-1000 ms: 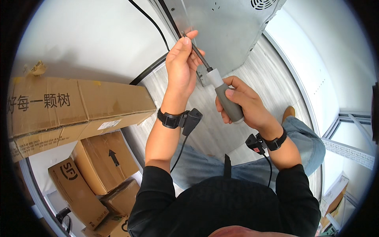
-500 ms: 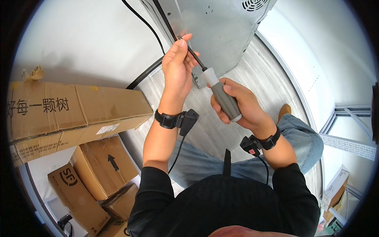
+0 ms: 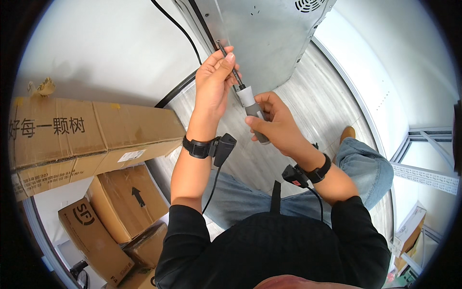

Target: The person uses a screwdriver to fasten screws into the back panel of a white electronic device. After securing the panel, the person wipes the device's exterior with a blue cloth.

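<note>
A screwdriver [image 3: 247, 96] with a grey handle and a dark shaft is held tilted in front of me, tip up and to the left. My right hand [image 3: 277, 123] is closed round the handle. Higher up, my left hand [image 3: 212, 86] pinches the shaft between thumb and fingers. The shaft's end pokes out above these fingertips; whether a small screw sits on it I cannot tell. Just beyond the tip stands a grey sheet-metal cabinet [image 3: 274, 48] with round vent slots near its top. The tip appears apart from the metal.
A long cardboard box [image 3: 139, 123] lies at the left, with more cardboard boxes [image 3: 130, 197] below it. A black cable [image 3: 179, 29] hangs along the white wall. Metal shelving [image 3: 426, 176] stands at the right. Beneath my hands is a grey wood-look floor [image 3: 320, 91].
My right hand has turned round the handle and shifted left with it, so the screwdriver stands steeper. The left fingers have slid down from the tip, baring more of the shaft's end.
</note>
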The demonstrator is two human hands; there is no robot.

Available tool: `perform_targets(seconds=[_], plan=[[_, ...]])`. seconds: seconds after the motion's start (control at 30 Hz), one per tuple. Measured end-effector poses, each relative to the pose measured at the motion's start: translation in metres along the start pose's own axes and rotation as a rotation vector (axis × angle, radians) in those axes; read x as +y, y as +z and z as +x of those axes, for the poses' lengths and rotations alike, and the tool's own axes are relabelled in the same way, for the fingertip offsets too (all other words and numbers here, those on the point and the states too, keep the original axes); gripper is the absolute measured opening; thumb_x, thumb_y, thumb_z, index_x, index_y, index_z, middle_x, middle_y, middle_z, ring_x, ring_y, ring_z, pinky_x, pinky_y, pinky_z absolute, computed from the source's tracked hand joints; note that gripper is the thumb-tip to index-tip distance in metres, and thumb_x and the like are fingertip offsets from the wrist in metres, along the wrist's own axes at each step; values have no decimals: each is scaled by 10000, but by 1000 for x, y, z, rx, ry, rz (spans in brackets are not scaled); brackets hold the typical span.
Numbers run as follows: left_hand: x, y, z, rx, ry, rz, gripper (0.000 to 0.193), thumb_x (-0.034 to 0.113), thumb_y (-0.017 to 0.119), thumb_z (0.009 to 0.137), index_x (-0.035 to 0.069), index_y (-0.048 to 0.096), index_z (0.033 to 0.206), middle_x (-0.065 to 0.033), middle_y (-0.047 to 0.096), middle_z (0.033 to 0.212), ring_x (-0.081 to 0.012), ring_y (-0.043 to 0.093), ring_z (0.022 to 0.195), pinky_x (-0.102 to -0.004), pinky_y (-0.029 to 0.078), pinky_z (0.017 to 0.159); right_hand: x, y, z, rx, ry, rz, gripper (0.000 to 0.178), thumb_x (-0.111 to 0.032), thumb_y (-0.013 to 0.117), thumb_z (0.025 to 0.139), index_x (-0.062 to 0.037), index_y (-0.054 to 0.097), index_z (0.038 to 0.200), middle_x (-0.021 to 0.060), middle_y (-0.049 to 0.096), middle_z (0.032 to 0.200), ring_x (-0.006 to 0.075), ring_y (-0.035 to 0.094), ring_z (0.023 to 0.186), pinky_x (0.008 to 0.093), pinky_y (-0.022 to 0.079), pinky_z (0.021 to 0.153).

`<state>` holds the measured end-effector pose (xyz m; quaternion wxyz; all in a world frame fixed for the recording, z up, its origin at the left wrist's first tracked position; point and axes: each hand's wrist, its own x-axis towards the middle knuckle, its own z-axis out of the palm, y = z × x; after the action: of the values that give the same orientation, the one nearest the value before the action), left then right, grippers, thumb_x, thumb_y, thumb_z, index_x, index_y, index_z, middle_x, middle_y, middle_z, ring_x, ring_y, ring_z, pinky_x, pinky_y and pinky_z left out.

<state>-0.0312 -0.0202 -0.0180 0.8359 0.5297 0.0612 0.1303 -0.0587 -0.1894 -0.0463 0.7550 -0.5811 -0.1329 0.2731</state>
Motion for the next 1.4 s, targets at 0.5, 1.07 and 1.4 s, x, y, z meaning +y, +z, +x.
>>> perform_targets(seconds=[0.5,1.07,1.4], plan=[[0,-15,8,-6,18,109,299,80,595,938,-26,559,1215,-110,697,843,-165,679,697,-238,500,580,14,-22,12,-434,210,460,505,-341,547,922,-36,435,1309,122,625,982,226,680,835,297,556,542],[-5,-15,8,-11,59,212,333,94,610,931,-11,551,1242,-62,681,819,-140,659,703,-241,517,608,21,-15,13,-169,104,17,479,-276,690,856,-18,486,1204,77,619,939,147,635,732,272,514,521],[1,-5,1,30,46,207,329,155,572,958,-13,537,1239,-92,684,822,-152,663,690,-249,530,611,33,-26,18,-210,164,196,438,-225,464,947,-30,455,1339,88,620,996,176,650,854,297,561,591]])
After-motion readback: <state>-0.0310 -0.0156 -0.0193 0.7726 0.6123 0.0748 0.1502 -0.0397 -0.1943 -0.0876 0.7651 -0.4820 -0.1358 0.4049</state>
